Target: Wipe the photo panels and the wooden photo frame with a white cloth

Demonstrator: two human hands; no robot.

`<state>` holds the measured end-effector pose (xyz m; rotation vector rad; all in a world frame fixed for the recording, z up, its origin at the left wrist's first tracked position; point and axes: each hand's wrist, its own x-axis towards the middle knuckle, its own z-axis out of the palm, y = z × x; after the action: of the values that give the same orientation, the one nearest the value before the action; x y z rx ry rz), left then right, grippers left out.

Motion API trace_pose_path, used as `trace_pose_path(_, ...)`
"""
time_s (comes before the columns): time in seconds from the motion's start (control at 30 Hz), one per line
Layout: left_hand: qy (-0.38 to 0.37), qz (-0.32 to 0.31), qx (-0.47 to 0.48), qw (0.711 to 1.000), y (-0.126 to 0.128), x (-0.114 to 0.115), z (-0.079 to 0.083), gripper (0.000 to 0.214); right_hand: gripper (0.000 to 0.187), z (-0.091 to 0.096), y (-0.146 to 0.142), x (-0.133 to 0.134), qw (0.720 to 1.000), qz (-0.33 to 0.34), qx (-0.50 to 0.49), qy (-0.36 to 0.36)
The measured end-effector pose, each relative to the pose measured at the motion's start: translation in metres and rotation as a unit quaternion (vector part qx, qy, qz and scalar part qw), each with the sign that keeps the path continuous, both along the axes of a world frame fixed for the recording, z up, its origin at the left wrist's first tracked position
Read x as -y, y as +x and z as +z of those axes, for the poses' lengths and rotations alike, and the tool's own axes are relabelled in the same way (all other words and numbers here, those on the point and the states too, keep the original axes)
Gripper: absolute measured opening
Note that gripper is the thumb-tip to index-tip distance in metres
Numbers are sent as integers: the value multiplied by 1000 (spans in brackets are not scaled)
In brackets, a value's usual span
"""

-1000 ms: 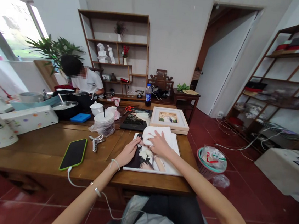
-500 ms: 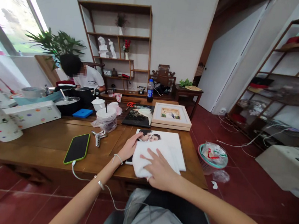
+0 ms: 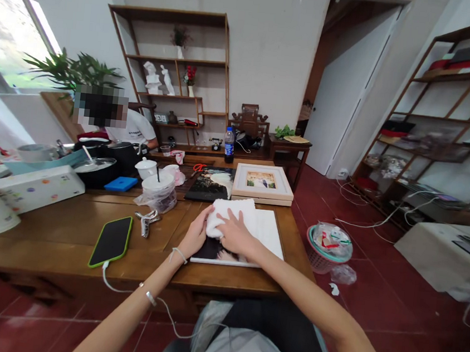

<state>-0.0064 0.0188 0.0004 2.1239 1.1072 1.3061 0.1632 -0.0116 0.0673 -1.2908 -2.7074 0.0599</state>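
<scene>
A white cloth (image 3: 238,205) lies bunched over the upper left part of a photo panel (image 3: 270,230), which rests flat on the wooden table (image 3: 145,264). My right hand (image 3: 235,233) presses on the cloth from above, its fingers spread. At the panel's left edge, my left hand (image 3: 196,232) grips the border, fingers close together beside the cloth. The panel's lower left shows a dark print; its right side is white. Most of the printed picture is hidden under the cloth and my right hand.
Behind the panel are a framed photo (image 3: 264,184), a dark picture (image 3: 211,183) and red scissors (image 3: 199,168). Leftward lie a silver tripod-shaped object (image 3: 146,222), a charging phone (image 3: 111,241) and a lidded cup (image 3: 159,182). A co-worker (image 3: 133,126) sits across. A basket (image 3: 328,247) stands right.
My right hand has pushed the cloth up and away from me across the panel, covering the printed faces and uncovering the lower left. My left hand has slid slightly down the edge.
</scene>
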Motion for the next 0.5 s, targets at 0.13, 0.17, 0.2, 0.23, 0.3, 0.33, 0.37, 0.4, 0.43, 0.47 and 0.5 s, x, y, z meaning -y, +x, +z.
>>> trace_pose_path(0.13,-2,-6,-9,1000,0,0,1,46,37,0,13,48,997,72,-4,6)
trace_pose_path(0.17,1,-5,-22,1000,0,0,3,44,37,2,20,59,996,91,-8,0)
trace_pose_path(0.2,3,-7,-37,999,0,1,4,42,36,3,28,68,994,107,-15,-8)
trace_pose_path(0.23,5,-10,-53,999,0,1,4,40,37,4,36,74,993,119,-22,-18)
trace_pose_path(0.3,-2,-18,-83,996,1,1,5,38,39,6,54,80,991,125,-41,-37)
trace_pose_path(0.33,-9,-21,-97,995,2,2,5,37,41,6,62,80,991,119,-51,-42)
trace_pose_path(0.37,-15,-22,-109,994,2,2,4,38,43,5,71,76,991,110,-61,-45)
trace_pose_path(0.4,-21,-23,-118,993,3,2,4,38,44,3,80,71,992,96,-70,-45)
trace_pose_path(0.43,-24,-22,-124,992,3,1,3,39,45,1,88,63,993,78,-77,-42)
trace_pose_path(0.47,-24,-21,-126,991,4,1,3,39,45,-2,96,54,994,56,-82,-39)
trace_pose_path(0.5,-24,-20,-126,992,4,1,2,39,45,-5,104,43,995,32,-86,-36)
